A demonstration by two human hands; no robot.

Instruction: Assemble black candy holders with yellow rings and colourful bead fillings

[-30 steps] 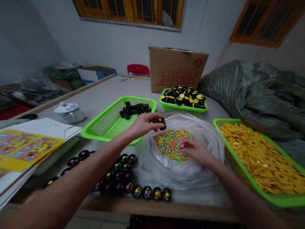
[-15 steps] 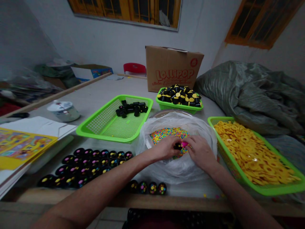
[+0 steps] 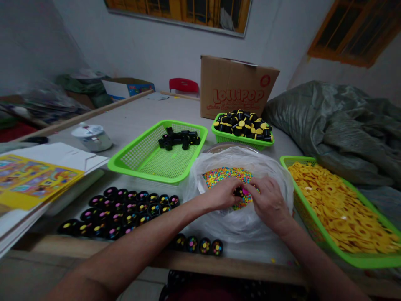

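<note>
Over the small multicoloured candy balls (image 3: 219, 175), my two hands meet. My left hand (image 3: 226, 193) is closed around a small black cup (image 3: 238, 192), mostly hidden by the fingers. Pinched in my right hand (image 3: 268, 201), right against the cup, is a small bright pink piece (image 3: 245, 191); its full shape is covered. The balls lie in a clear plastic bag (image 3: 250, 228) spread inside a round metal bowl (image 3: 230, 146). Left of my forearm stand rows of black cups (image 3: 120, 207) with coloured balls in them, and several more filled cups (image 3: 204, 246) line the table's front edge.
A green basket (image 3: 150, 175) holds several black pieces. Behind the bowl, another basket (image 3: 242, 141) is heaped with black-and-yellow pieces, before a cardboard box (image 3: 238, 79). Yellow rings (image 3: 338, 205) fill the right basket. A lidded pot (image 3: 92, 138) and printed sheets (image 3: 40, 179) are on the left.
The whole view has shifted, so the scene sits a little further right. Both hands remain together over the candy balls, and the pink piece shows less between my fingers.
</note>
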